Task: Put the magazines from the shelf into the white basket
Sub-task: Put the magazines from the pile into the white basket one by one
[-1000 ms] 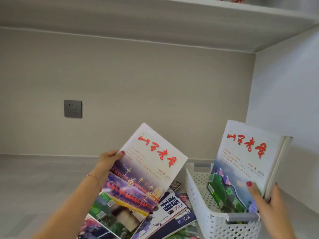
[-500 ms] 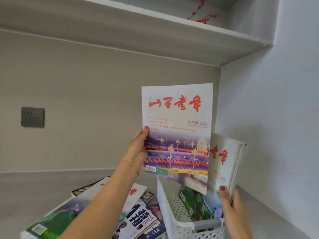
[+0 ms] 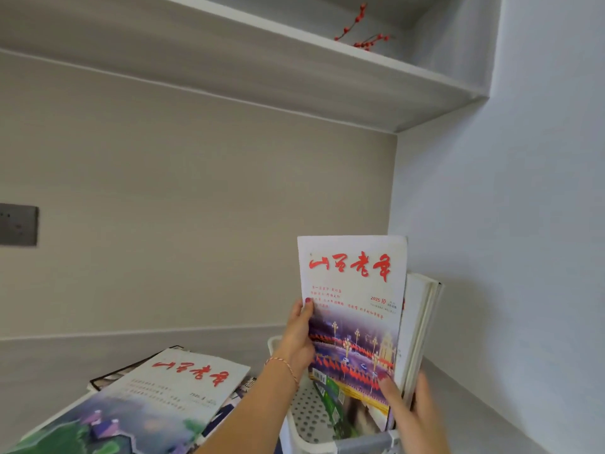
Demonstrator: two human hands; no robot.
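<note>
Head view: left hand (image 3: 298,342) grip clasps upright magazine (image 3: 355,309); right hand (image 3: 414,409) steadies stack (image 3: 420,326)

The left hand (image 3: 298,342) grips the upright magazine (image 3: 355,309) by its left edge, thumb in front. The right hand (image 3: 414,411) clasps its lower right corner.

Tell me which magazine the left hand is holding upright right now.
The night-street-cover magazine, marked 2025.10, upright over the white basket, left hand on its edge. The similar-titled one lies flat on the pile, untouched.
</note>
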